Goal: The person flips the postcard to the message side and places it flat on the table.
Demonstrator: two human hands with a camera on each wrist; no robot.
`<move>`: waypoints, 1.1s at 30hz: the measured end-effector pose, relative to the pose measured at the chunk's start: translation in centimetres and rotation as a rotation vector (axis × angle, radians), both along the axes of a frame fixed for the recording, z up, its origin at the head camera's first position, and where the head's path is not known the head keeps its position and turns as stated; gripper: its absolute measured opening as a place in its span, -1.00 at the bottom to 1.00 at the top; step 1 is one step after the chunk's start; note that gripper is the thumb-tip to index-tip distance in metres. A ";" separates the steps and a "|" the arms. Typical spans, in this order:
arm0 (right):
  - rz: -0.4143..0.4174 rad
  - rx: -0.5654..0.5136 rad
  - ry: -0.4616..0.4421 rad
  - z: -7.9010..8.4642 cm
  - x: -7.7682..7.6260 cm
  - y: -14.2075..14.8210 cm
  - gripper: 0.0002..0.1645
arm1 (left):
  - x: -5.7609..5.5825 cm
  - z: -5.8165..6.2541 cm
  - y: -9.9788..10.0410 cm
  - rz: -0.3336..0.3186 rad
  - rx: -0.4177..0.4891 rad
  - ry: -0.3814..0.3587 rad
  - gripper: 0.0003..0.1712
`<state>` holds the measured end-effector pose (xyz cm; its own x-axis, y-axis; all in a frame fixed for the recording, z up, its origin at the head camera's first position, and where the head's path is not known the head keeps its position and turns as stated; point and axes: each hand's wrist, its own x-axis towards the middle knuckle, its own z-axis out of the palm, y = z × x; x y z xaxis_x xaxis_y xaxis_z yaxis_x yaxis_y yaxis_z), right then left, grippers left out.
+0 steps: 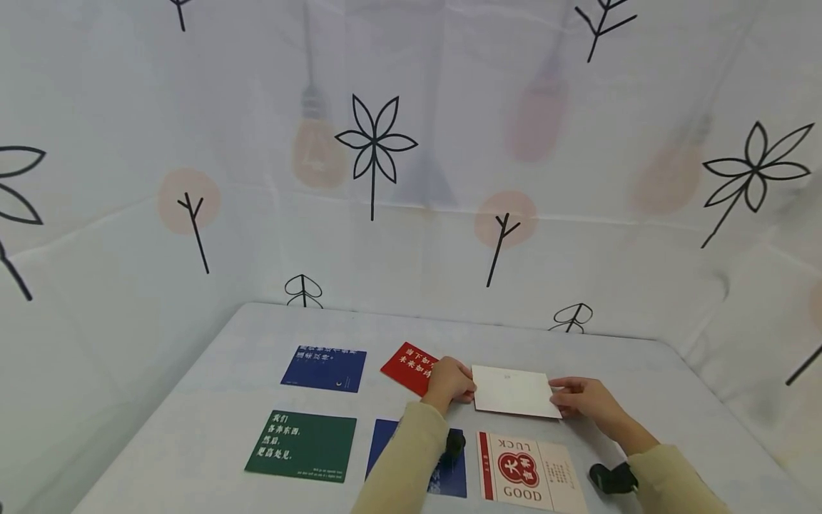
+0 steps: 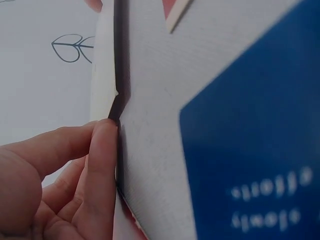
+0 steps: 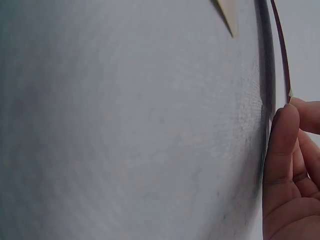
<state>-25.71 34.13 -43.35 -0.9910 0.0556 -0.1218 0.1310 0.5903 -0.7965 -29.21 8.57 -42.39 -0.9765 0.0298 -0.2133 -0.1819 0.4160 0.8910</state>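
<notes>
A white card (image 1: 516, 392), blank but for a small faint mark, lies between the two hands at the back right of the table. My left hand (image 1: 451, 379) pinches its left edge between thumb and fingers, and the left wrist view shows the thumb (image 2: 104, 155) at that edge. On the opposite side my right hand (image 1: 587, 402) pinches the card's right edge, the thumb (image 3: 282, 140) showing in the right wrist view. A red card (image 1: 409, 368) with white writing is partly hidden behind the left hand. In front lies a cream and red GOOD LUCK card (image 1: 529, 471).
A blue card (image 1: 324, 370) lies at the back left, with a green card (image 1: 302, 446) in front of it. Another blue card (image 1: 383, 439) is partly covered by the left forearm. A patterned white cloth (image 1: 411, 250) hangs behind the white table (image 1: 193, 442).
</notes>
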 end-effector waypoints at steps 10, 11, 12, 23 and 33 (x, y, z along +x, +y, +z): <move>0.032 0.031 -0.018 0.1 -0.2 -0.1 -0.45 | -0.1 -0.1 0.0 -0.015 -0.016 0.004 -0.84; 0.030 0.033 -0.023 0.2 -0.3 -0.1 -0.46 | -0.1 -0.1 0.0 -0.016 -0.020 0.011 -0.85; 0.034 0.037 -0.025 0.3 -0.3 -0.1 -0.46 | -0.1 -0.1 0.0 -0.018 -0.019 0.013 -0.85; 0.042 0.033 -0.049 0.3 -0.4 -0.2 -0.50 | -0.3 -0.3 0.1 -0.009 -0.012 -0.003 -0.85; 0.018 0.040 -0.060 0.2 -0.5 -0.3 -0.50 | -0.4 -0.3 0.1 -0.006 0.002 -0.001 -0.87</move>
